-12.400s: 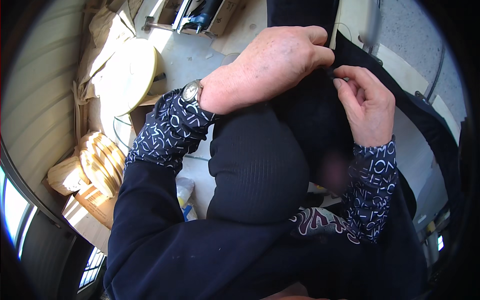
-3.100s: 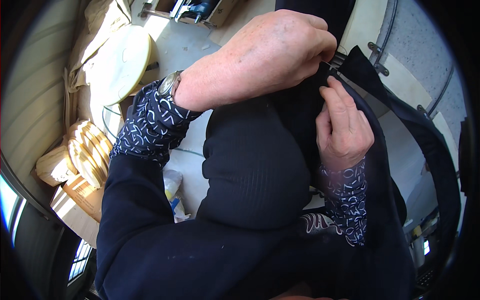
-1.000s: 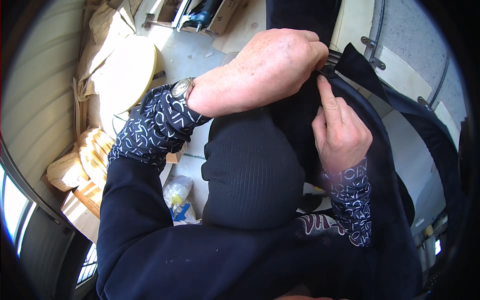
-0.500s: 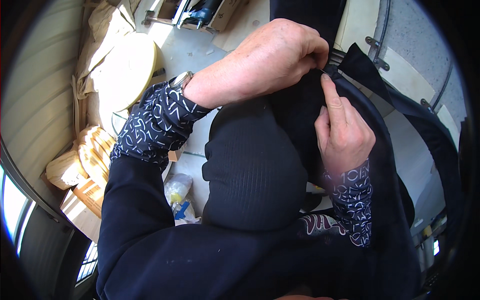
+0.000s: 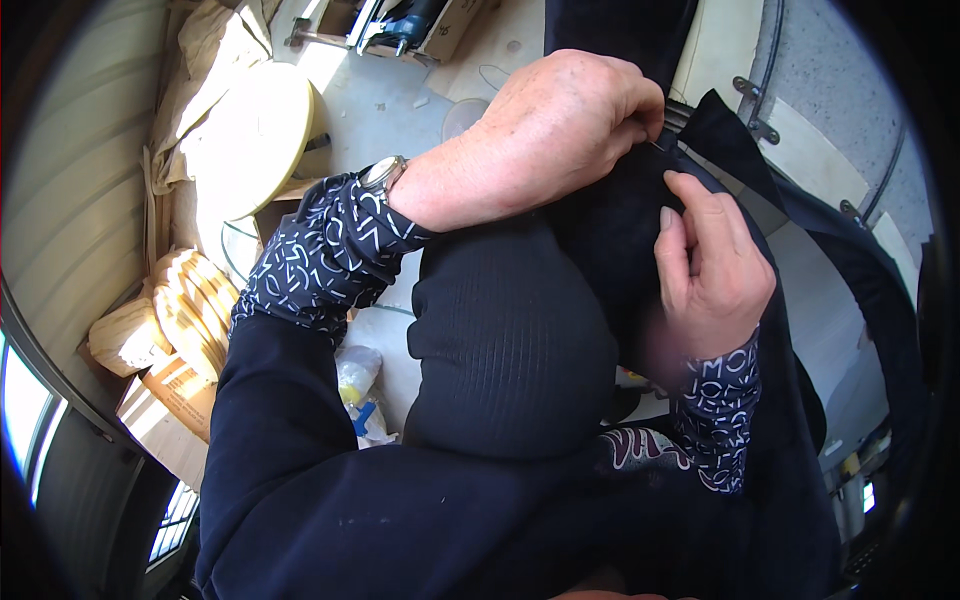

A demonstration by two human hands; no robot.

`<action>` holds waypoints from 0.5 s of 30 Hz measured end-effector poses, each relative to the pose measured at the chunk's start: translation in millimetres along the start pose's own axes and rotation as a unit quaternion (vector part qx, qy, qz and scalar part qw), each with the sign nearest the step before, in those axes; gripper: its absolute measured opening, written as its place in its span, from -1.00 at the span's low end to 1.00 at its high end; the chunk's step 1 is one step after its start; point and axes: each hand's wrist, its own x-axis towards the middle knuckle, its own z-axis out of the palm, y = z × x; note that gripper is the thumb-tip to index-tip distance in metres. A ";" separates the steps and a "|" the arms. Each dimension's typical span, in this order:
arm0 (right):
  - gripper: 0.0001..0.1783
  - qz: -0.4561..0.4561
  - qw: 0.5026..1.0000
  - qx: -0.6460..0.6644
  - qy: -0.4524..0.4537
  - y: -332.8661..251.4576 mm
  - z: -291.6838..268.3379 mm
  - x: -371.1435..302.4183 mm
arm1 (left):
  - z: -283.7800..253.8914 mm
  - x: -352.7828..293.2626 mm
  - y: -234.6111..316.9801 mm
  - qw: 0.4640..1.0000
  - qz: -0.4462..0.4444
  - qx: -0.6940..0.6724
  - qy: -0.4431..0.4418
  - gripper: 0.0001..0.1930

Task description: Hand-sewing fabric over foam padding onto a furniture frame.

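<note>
My left hand (image 5: 575,125) reaches across from the left, its fingers pinched together over black cloth (image 5: 610,235). A thin, pale needle (image 5: 657,147) pokes out just below those fingertips; most of it is hidden. My right hand (image 5: 718,262) hovers over the same cloth, closer to me. Its fingers are loosely bent, thumb and index apart, holding nothing I can see. Beyond both hands, a black cloth strip (image 5: 835,230) runs off to the right.
A round pale disc (image 5: 255,140) and brown paper (image 5: 215,75) are at the left. Nearer are stacked wavy pale pieces (image 5: 190,305) and a cardboard box (image 5: 180,395). A box with tools (image 5: 420,30) lies at the top. Metal brackets (image 5: 750,90) sit on a pale curved edge at right.
My right index fingertip has drawn back from the needle, and the right hand has shifted down and to the right. My left hand has moved slightly down and right, still pinched.
</note>
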 end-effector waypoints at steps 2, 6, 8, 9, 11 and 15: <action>-0.74 0.024 0.999 -0.041 0.025 3.0 -14.8 15.3 | -3.3 1.2 4.1 1.000 0.006 0.009 0.027 -0.91; -0.80 0.042 0.998 -0.051 0.001 5.5 -10.6 24.0 | -5.6 -0.8 5.1 0.999 -0.005 -0.005 0.048 -0.92; -0.80 0.036 0.999 -0.040 0.005 5.4 -4.4 27.4 | -3.2 -2.6 2.3 0.998 -0.007 -0.011 0.062 -0.91; -0.80 0.055 0.998 -0.038 0.002 6.0 -3.4 28.6 | -1.5 -3.6 1.0 0.998 -0.008 -0.011 0.063 -0.91; -0.82 0.084 0.996 -0.013 0.005 6.1 -1.3 29.0 | 1.1 -4.2 -2.3 0.998 -0.006 -0.025 0.059 -0.91; -0.84 0.107 0.993 0.032 -0.032 11.1 -2.4 32.3 | 4.8 -1.5 -5.3 0.997 -0.020 -0.058 0.041 -0.90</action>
